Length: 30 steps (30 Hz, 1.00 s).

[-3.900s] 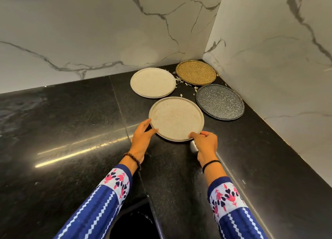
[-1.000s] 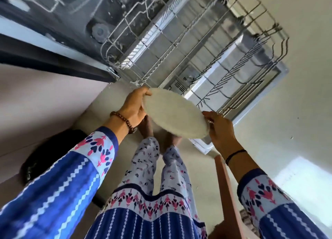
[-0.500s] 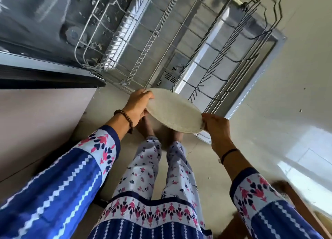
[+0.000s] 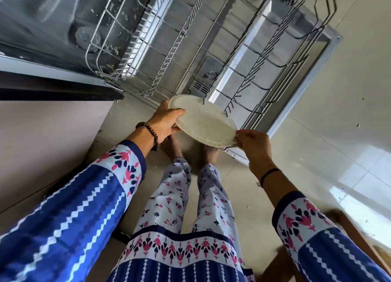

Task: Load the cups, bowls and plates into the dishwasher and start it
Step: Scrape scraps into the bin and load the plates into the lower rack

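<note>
Pale floor tiles (image 4: 317, 137) lie beneath the pulled-out rack (image 4: 137, 44). Fingers of the left hand (image 4: 167, 122) curl mostly hidden under the plate (image 4: 203, 120), thumb on top; the right hand (image 4: 254, 146) pinches the opposite rim. Both arms reach forward, plate tilted at the rack's near corner.

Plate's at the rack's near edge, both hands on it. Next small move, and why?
Probably tip the plate onto its edge and lower it between the rack's tines. The left hand and right hand hold it by opposite rims, lying fairly flat over the rack's near corner; flat, it likely won't slot in.
</note>
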Available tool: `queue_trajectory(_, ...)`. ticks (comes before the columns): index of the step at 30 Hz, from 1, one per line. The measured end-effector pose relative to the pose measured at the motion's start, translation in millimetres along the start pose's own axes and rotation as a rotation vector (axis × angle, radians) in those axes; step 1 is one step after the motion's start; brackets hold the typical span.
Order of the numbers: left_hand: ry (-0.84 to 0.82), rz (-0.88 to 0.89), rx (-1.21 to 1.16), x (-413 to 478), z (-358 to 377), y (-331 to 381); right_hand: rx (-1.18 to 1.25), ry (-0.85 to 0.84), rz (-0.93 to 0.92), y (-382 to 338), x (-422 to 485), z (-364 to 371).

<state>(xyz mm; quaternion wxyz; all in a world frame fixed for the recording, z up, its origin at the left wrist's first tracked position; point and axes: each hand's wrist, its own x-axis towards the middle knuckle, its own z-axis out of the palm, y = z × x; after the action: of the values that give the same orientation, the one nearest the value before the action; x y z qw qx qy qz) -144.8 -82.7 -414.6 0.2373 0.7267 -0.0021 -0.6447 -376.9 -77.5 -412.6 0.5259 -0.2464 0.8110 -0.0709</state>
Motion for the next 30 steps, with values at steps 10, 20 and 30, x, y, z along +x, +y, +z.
queue_trajectory(10,0.032,0.057,-0.028,-30.2,-9.8,-6.1,-0.043,0.041,-0.020,-7.4,-19.0,-7.2)
queue_trajectory(20,0.028,0.080,-0.040,-53.0,-22.4,-17.0,-0.044,0.061,-0.021,-6.5,-33.8,-9.1)
queue_trajectory(30,0.033,0.119,0.003,-47.2,-15.3,-9.3,-0.009,0.104,-0.013,-4.6,-27.1,-7.0)
